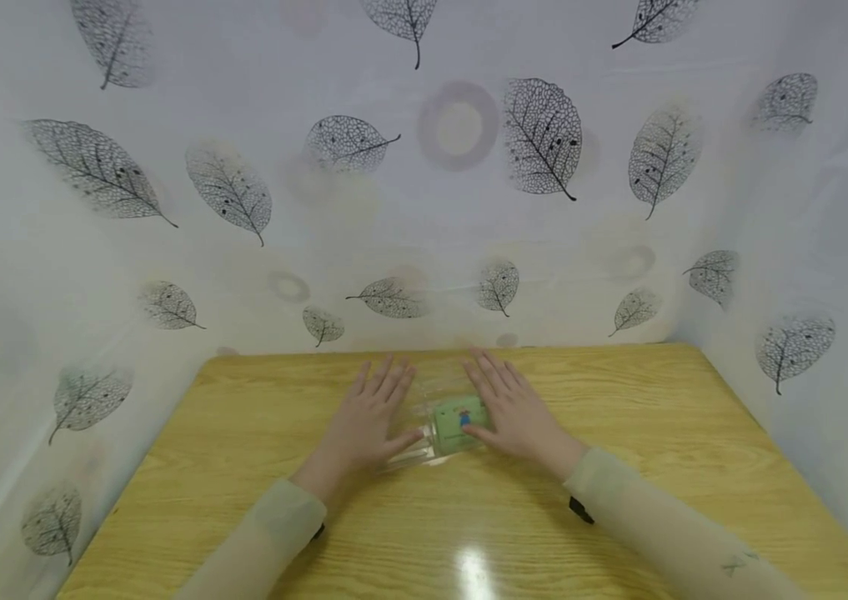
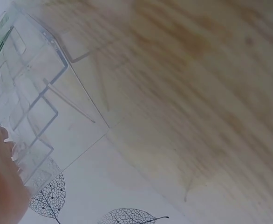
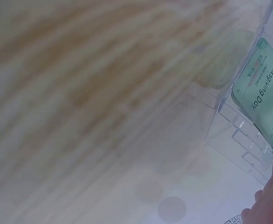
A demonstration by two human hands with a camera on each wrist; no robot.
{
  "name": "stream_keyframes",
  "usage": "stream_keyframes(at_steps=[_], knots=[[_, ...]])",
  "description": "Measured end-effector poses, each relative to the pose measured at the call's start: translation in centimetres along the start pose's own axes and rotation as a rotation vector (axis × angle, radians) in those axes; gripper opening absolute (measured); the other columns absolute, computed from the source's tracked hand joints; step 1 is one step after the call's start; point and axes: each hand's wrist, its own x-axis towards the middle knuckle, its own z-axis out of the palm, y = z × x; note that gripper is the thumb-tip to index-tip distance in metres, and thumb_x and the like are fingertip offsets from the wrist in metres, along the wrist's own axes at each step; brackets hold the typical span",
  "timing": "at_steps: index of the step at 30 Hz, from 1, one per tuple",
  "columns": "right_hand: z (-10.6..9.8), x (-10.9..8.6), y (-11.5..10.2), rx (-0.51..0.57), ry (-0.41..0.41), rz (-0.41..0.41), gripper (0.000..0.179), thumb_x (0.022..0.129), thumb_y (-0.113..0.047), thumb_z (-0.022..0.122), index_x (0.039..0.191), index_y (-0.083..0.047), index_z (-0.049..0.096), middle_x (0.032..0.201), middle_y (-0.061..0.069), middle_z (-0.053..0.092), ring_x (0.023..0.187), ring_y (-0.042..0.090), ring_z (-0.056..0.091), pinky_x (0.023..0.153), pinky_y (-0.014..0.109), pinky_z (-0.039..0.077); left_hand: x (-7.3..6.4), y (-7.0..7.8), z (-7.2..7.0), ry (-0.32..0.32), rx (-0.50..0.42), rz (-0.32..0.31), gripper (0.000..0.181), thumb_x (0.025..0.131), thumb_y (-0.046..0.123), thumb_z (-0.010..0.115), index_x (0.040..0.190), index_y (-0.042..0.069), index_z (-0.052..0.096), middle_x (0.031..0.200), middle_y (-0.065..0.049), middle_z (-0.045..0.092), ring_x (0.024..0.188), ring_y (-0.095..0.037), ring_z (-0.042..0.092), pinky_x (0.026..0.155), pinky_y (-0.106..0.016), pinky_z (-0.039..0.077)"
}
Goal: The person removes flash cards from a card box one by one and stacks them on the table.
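Note:
A clear plastic tray with small compartments (image 2: 66,112) lies on the table between the two hands. A stack of green cards (image 1: 448,435) sits in its right part; the top card (image 3: 257,86) reads "Thanksgiving Day" and bears a blue figure. My left hand (image 1: 365,423) rests along the tray's left side, fingers straight and pointing away, thumb reaching over the near part of the tray. On the other side my right hand (image 1: 517,414) lies with straight fingers by the right edge, its thumb over the green card. Both wrist views catch only part of each hand.
The yellow wood-grain table (image 1: 408,533) runs back to a white curtain (image 1: 408,217) printed with dark leaf skeletons, which also hangs at both sides. A bright light reflection lies on the near part of the tabletop.

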Motion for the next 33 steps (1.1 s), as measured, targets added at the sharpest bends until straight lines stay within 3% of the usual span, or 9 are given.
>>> stream_keyframes(at_steps=[9,18,25,33], knots=[[-0.2,-1.1,0.1,-0.013,0.031,0.013,0.102,0.082,-0.072,0.046,0.152,-0.007,0.01,0.158,0.015,0.006,0.146,0.028,0.002,0.118,0.048,0.012,0.4,0.6,-0.1,-0.025,0.049,0.016,0.098,0.085,0.069,0.044,0.152,0.012,0.001,0.159,-0.008,-0.002,0.146,-0.028,-0.003,0.117,-0.053,0.005],[-0.8,-2.2,-0.4,-0.02,-0.023,0.069,0.105,0.081,-0.074,0.044,0.152,-0.008,0.003,0.159,0.012,-0.004,0.146,0.027,-0.006,0.119,0.047,0.004,0.9,1.2,0.1,-0.052,0.101,0.029,0.099,0.085,0.069,0.043,0.152,0.01,-0.001,0.159,-0.011,-0.003,0.146,-0.027,-0.005,0.117,-0.054,0.004],[-1.2,-2.8,-0.8,-0.017,-0.04,0.091,0.106,0.081,-0.073,0.045,0.152,-0.006,0.004,0.158,0.016,0.003,0.146,0.029,-0.002,0.118,0.05,0.01,1.1,1.6,0.2,-0.051,0.123,0.045,0.096,0.087,0.069,0.037,0.152,0.008,0.004,0.158,-0.012,-0.004,0.146,-0.028,-0.004,0.117,-0.052,0.007],[-1.6,-3.5,-1.2,0.01,-0.032,0.125,0.104,0.081,-0.072,0.046,0.152,-0.006,0.007,0.159,0.014,0.0,0.146,0.029,-0.003,0.117,0.051,0.013,1.4,1.6,1.0,-0.06,0.186,0.073,0.094,0.088,0.072,0.029,0.152,0.009,0.004,0.158,-0.012,-0.01,0.146,-0.028,-0.007,0.118,-0.051,0.005]])
